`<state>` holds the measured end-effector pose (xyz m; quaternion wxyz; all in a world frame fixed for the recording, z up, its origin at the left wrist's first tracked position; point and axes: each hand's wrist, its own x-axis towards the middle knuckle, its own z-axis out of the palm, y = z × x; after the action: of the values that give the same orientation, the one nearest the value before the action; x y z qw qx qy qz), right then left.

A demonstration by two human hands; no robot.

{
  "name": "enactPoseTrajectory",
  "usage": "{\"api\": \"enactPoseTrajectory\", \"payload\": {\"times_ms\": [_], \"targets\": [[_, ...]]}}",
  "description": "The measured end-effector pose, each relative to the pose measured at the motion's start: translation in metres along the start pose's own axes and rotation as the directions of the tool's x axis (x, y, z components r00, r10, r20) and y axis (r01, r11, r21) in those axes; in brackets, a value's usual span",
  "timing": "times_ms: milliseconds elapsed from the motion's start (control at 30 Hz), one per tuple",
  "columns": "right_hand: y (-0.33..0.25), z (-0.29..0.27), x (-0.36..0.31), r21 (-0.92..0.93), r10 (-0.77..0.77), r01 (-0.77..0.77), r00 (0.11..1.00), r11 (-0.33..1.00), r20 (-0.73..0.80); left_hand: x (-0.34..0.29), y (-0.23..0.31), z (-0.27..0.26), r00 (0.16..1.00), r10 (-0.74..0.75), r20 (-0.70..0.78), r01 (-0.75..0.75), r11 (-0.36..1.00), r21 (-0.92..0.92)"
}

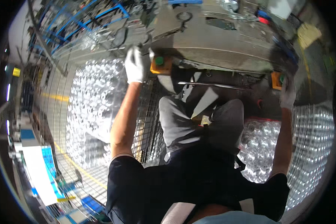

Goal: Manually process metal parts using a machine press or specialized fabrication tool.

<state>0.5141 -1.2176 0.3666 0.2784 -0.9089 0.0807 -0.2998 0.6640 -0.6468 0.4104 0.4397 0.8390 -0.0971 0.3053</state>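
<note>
My left hand [134, 66], in a white glove, is raised at the near edge of a worn metal bench [212, 41]. Its fingers look spread, though motion softens them, and I make out nothing held in them. Just right of it is a yellow button box [161, 66] with a green button. On the far right my right hand [288, 93], gloved and dim, is beside a second yellow button box [276, 80], also with a green button. Blur and shadow hide the right fingers. A ring-shaped piece with a short stem [184, 17] lies on the bench.
Wire cages full of shiny ring-like parts [95, 108] stand at my left and right [313, 130]. More shiny parts [259, 145] fill a container by my right leg. A metal bar [214, 86] crosses above my knees. Blue frames [89, 20] stand far left.
</note>
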Motion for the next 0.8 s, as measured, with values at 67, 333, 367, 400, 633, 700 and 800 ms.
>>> {"api": "enactPoseTrajectory", "payload": {"times_ms": [67, 333, 367, 400, 633, 700, 800], "targets": [[0.009, 0.033, -0.015, -0.118, -0.122, 0.126, 0.992, 0.985, 0.040, -0.036, 0.001, -0.013, 0.988, 0.119, 0.094, -0.128, 0.987, 0.098], [-0.023, 0.049, -0.011, -0.553, 0.123, -0.027, 0.983, 0.832, 0.138, -0.082, 0.001, 0.020, 0.919, -0.014, 0.395, -0.162, 0.899, 0.407], [-0.042, 0.045, -0.011, -0.560, 0.123, -0.029, 0.984, 0.828, 0.131, -0.083, 0.005, 0.021, 0.917, -0.030, 0.398, -0.166, 0.879, 0.447], [-0.062, 0.041, -0.012, -0.711, 0.181, 0.006, 0.965, 0.703, 0.188, -0.083, 0.009, 0.025, 0.912, -0.038, 0.408, -0.178, 0.860, 0.478], [-0.047, 0.061, -0.014, -0.736, 0.105, 0.061, 0.978, 0.674, 0.177, -0.087, -0.001, 0.022, 0.932, -0.087, 0.353, -0.145, 0.801, 0.581], [-0.054, 0.058, -0.016, -0.752, 0.142, 0.007, 0.981, 0.659, 0.134, -0.089, 0.000, 0.024, 0.950, -0.031, 0.310, -0.127, 0.869, 0.478], [-0.066, 0.054, -0.028, -0.761, 0.129, -0.016, 0.988, 0.649, 0.089, -0.109, 0.006, 0.033, 0.995, 0.048, 0.087, -0.060, 0.989, 0.136]]}}
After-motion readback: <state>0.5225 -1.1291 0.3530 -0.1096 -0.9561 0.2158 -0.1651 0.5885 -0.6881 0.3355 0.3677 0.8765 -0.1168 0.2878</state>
